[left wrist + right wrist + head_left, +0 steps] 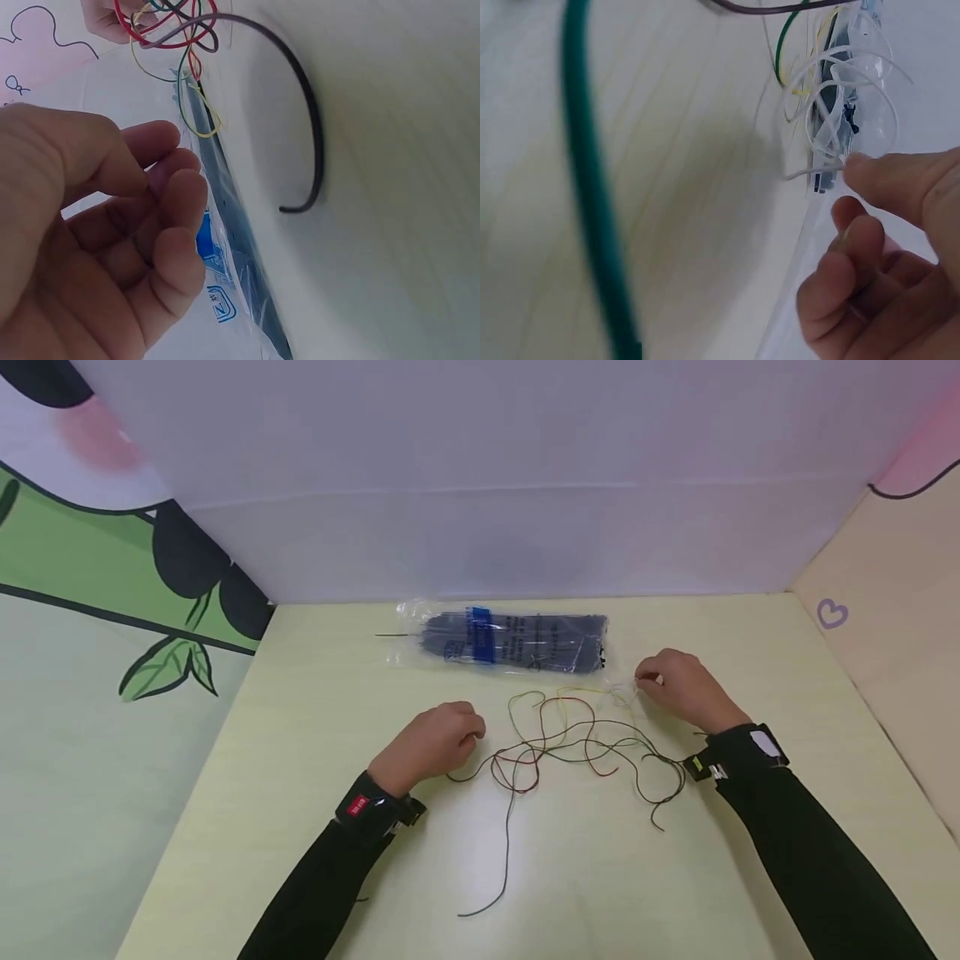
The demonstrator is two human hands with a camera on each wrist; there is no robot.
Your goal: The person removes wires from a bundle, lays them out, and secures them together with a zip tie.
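The right hand (681, 692) pinches the white wire (814, 172) — best eased out slowly — while the left hand (431, 740), loosely curled, holds nothing.

The sleeves (322, 878) are black. Just behind the left hand (431, 742), a black band (377, 820) has a red tag (357, 805). Behind the right hand (686, 689), another black band (741, 747) has a white patch (766, 743) and a small black box (706, 766) with a yellow-green spot (697, 763).
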